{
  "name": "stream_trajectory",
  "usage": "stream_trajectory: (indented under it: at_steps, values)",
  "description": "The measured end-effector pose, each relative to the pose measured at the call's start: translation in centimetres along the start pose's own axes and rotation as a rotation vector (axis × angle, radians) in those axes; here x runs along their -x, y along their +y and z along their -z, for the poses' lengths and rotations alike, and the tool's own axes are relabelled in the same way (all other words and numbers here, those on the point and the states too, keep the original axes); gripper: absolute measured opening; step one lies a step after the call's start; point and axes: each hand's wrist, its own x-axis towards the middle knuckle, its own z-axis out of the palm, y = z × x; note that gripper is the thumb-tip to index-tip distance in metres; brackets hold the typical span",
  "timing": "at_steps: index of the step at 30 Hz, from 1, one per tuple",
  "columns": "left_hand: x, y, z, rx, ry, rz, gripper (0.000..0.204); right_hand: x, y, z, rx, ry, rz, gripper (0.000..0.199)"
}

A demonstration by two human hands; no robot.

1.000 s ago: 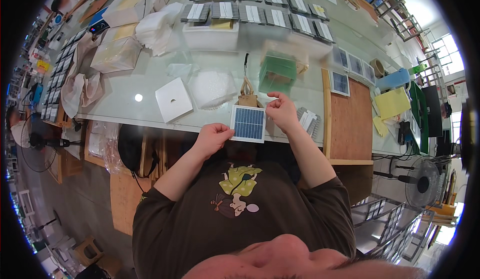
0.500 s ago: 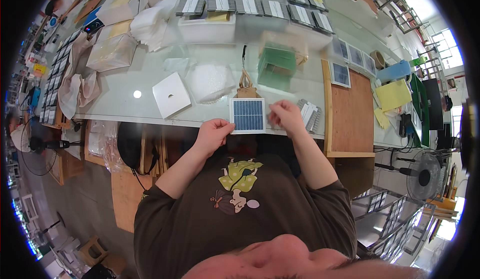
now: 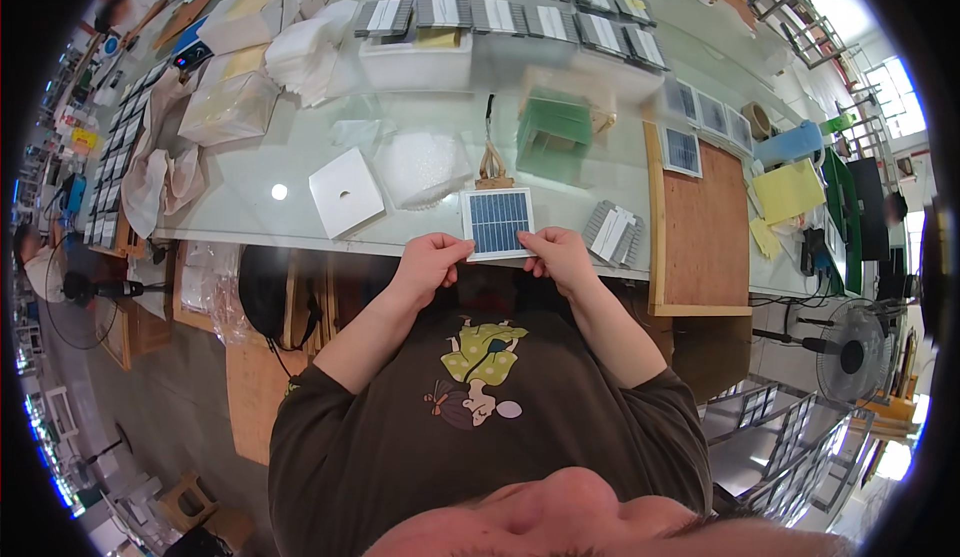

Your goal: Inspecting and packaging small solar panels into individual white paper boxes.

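Observation:
A small solar panel (image 3: 498,221) with blue cells and a white frame is at the table's front edge. My left hand (image 3: 434,259) pinches its lower left corner. At its lower right side, my right hand (image 3: 558,254) grips it between thumb and fingers. Just beyond the panel lies a brown piece (image 3: 490,180) with a dark-tipped stem, partly covered by it. To the right of my right hand sits a bundle of grey strips with white bands (image 3: 613,233). A white square box (image 3: 346,191) and a bubble-wrap pad (image 3: 427,165) lie to the left.
Behind stands a green block (image 3: 553,135) under clear wrap. Rows of banded grey bundles (image 3: 498,14) line the back. White boxes (image 3: 230,107) are stacked at left. On the right, more panels (image 3: 682,150) rest on a wooden board (image 3: 705,232); a fan (image 3: 850,355) stands beyond.
My right hand has come left and down from beside the panel and now grips its right side. The panel is slightly tilted now. My left hand keeps its hold.

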Motion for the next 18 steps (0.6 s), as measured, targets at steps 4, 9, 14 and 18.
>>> stream_trajectory:
  at_steps: [4,9,14,18]
  values:
    - [0.6,-0.6,-0.3,0.016,0.001,0.023,0.019,0.5,0.4,0.3,-0.008,0.002,0.003,0.029]
    - [0.9,-0.8,-0.7,0.027,-0.056,0.099,0.021,1.1,0.8,0.5,0.063,0.019,0.035,0.03]
    - [0.8,-1.2,-1.0,0.03,-0.098,0.069,0.022,0.7,1.5,0.9,0.008,0.0,0.069,0.029]
    - [0.7,-1.5,-1.3,-0.01,-0.108,0.019,0.023,0.9,1.4,1.0,-0.025,0.015,0.086,0.024]
